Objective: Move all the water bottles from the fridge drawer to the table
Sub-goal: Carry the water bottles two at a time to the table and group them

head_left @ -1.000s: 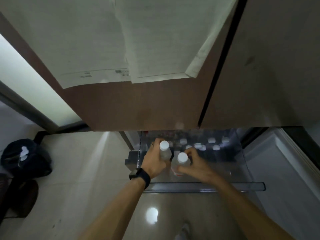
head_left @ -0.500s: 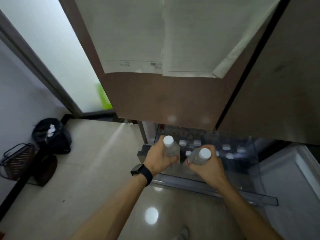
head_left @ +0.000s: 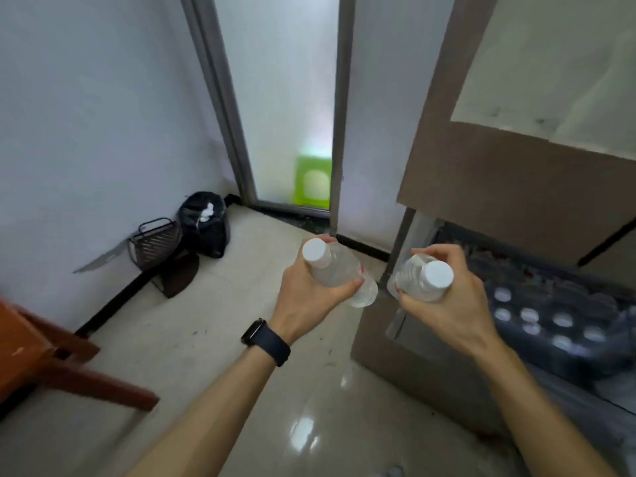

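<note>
Nearest to me, both forearms reach up from 6 o'clock, with a black wristwatch [head_left: 265, 340] on the left one. My view shows the left hand [head_left: 306, 297] just below centre, fingers wrapped round a clear plastic water bottle with a white screw cap [head_left: 335, 270], cap tilted toward me. At 4 o'clock the right hand [head_left: 454, 304] grips a second clear white-capped bottle [head_left: 423, 280] the same way. Both bottles are held in the air, apart from each other.

Behind the right hand, at 4 o'clock, the open brown-fronted fridge drawer [head_left: 406, 363] holds rows of white-capped bottles [head_left: 530, 315].

At 8 o'clock a blurred reddish-brown wooden furniture corner [head_left: 34, 352] juts in; I cannot tell whether it is the table.

Farther off at 9 o'clock, a black bin bag [head_left: 203, 225] sits beside a dark wire basket [head_left: 155, 242] against the white wall. At 12 o'clock stands a frosted glass door [head_left: 292, 98], and at 2 o'clock a brown fridge door [head_left: 516, 173].
</note>
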The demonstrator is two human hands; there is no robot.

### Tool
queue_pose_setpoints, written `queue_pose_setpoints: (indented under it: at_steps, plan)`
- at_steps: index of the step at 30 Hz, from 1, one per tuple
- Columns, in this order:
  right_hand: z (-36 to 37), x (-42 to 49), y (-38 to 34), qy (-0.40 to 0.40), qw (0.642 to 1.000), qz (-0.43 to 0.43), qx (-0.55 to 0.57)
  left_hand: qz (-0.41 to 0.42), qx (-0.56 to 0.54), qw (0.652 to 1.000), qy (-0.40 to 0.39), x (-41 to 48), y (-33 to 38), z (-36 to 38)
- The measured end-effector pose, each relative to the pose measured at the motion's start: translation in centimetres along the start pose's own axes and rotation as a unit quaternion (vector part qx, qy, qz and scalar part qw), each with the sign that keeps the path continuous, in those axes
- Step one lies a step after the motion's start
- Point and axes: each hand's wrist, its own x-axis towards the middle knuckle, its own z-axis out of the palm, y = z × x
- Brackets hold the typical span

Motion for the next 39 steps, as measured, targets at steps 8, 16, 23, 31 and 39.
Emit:
queue_pose_setpoints:
  at_steps: [8, 16, 23, 31, 39]
  plan:
    - [18.6, -4.1, -13.5, -0.132, 0.989, -0.062, 0.038, -0.081, 0.086, 0.986, 0.114, -10.5, -6.3, -22.4]
    - [36.6, -8.9, -25.8, -0.318, 0.936, -0.124, 0.083, -0.188, 0.139, 0.946, 0.226, -21.5, -12.7, -40.0]
    - [51.6, -11.2, -34.8, -0.451, 0.87, -0.181, 0.082, -0.282, 0.176, 0.893, 0.303, -27.1, -17.0, -53.6]
    - [68.3, -10.0, -44.2, -0.531, 0.818, -0.209, 0.068, -0.337, 0.186, 0.85, 0.36, -28.4, -22.9, -68.8]
    - [80.7, -8.5, -50.6, -0.556, 0.799, -0.225, 0.041, -0.37, 0.17, 0.836, 0.369, -27.9, -28.9, -80.7]
